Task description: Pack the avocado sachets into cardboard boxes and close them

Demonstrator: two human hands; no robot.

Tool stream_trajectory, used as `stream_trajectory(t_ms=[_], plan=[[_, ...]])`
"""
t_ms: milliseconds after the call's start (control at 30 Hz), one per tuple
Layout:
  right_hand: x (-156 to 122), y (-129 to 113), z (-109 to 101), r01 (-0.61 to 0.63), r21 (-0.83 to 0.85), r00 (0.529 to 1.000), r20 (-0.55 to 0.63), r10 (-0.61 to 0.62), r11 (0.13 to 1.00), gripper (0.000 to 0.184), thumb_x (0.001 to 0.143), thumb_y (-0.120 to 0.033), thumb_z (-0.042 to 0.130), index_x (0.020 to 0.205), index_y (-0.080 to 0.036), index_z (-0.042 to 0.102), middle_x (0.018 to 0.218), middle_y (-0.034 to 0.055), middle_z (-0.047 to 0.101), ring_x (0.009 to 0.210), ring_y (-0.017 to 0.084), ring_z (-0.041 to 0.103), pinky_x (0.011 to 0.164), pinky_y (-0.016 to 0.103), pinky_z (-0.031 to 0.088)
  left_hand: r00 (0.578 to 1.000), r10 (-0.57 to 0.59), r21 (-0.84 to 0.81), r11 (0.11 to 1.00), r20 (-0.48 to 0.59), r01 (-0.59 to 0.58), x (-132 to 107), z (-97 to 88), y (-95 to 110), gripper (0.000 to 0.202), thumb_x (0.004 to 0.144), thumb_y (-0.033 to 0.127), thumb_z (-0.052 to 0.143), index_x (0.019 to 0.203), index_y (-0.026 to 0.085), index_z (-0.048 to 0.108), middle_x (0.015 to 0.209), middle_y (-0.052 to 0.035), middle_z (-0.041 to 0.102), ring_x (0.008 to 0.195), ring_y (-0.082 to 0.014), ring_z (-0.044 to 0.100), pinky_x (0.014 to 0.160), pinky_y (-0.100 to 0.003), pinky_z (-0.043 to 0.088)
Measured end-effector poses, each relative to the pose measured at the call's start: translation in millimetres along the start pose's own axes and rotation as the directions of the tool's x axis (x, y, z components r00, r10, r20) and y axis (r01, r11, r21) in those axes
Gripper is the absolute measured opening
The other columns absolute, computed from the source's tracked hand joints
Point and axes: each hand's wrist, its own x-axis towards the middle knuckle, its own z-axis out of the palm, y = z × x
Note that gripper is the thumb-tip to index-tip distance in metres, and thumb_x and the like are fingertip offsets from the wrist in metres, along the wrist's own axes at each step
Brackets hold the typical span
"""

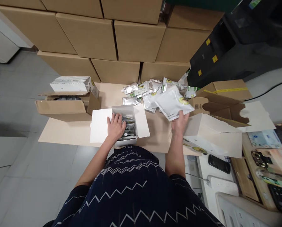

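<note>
My left hand (pixel 116 126) rests flat inside an open white box (pixel 141 121), pressing on the silver pouches packed upright in it. My right hand (pixel 180 123) grips the lower edge of a flat silver pouch (pixel 172 102) with a green and yellow label, held above the cardboard work surface (pixel 67 134). Just behind it lies a loose heap of similar silver pouches (pixel 150 90).
An open brown carton (pixel 67 107) with a white box (pixel 72 84) on top stands at the left. White box (pixel 214 138) and open brown carton (pixel 223 104) sit at the right. Stacked brown cartons (pixel 122 37) wall the back. Phone (pixel 219 163) and desk items lie at right.
</note>
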Motion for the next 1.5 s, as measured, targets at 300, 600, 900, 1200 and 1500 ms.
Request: stream_trajectory(t_ms=[300, 600, 900, 1200, 1500], plan=[[-64, -113, 73, 0.529, -0.402, 0.547, 0.835, 0.062, 0.747, 0.027, 0.095, -0.034, 0.054, 0.119, -0.030, 0.066, 0.119, 0.0027, 0.070, 0.111, 0.023, 0.064, 0.097, 0.036, 0.050, 1.000, 0.009, 0.004, 1.000, -0.004, -0.009, -1, 3.2, -1, 0.059, 0.099, 0.041, 0.028, 0.146, 0.011, 0.047, 0.151, -0.0165, 0.048, 0.146, -0.0349, 0.033, 0.120, -0.062, 0.016], [-81, -39, 188, 0.909, -0.281, 0.136, 0.899, 0.417, 0.308, 0.032, 0.096, -0.016, 0.044, 0.121, -0.018, 0.063, 0.111, 0.0122, 0.072, 0.097, 0.025, 0.067, 0.078, 0.031, 0.047, 1.000, 0.009, 0.021, 1.000, -0.026, -0.008, 0, 3.1, 0, 0.060, 0.100, 0.044, 0.029, 0.144, 0.010, 0.049, 0.150, -0.0161, 0.049, 0.144, -0.0332, 0.036, 0.121, -0.058, 0.018], [-70, 60, 219, 0.901, -0.193, -0.069, 0.820, 0.569, 0.389, 0.032, 0.100, -0.025, 0.045, 0.119, -0.016, 0.069, 0.127, 0.0099, 0.069, 0.113, 0.021, 0.065, 0.091, 0.026, 0.046, 1.000, 0.004, 0.013, 1.000, -0.008, -0.004, -2, 1.4, 2, 0.060, 0.099, 0.044, 0.029, 0.146, 0.010, 0.047, 0.151, -0.0160, 0.048, 0.144, -0.0335, 0.035, 0.121, -0.057, 0.017], [-76, 65, 221, 0.830, -0.317, -0.115, 0.707, 0.698, 0.458, 0.027, 0.096, -0.017, 0.049, 0.109, -0.011, 0.073, 0.116, 0.0105, 0.074, 0.095, 0.018, 0.070, 0.083, 0.022, 0.051, 1.000, -0.028, 0.038, 0.999, -0.007, 0.028, 2, 3.6, 0, 0.071, 0.096, 0.045, 0.034, 0.155, 0.006, 0.028, 0.161, -0.0175, 0.032, 0.149, -0.0346, 0.027, 0.121, -0.058, 0.016], [-53, 19, 192, 0.509, -0.401, -0.085, 0.857, 0.508, 0.762, 0.026, 0.091, -0.023, 0.060, 0.112, -0.016, 0.072, 0.121, 0.0094, 0.072, 0.107, 0.019, 0.068, 0.094, 0.028, 0.052, 0.998, -0.010, 0.043, 0.999, 0.065, 0.007, 7, 4.1, -4, 0.066, 0.098, 0.044, 0.027, 0.153, 0.009, 0.034, 0.157, -0.0141, 0.039, 0.150, -0.0366, 0.025, 0.119, -0.066, 0.013]])
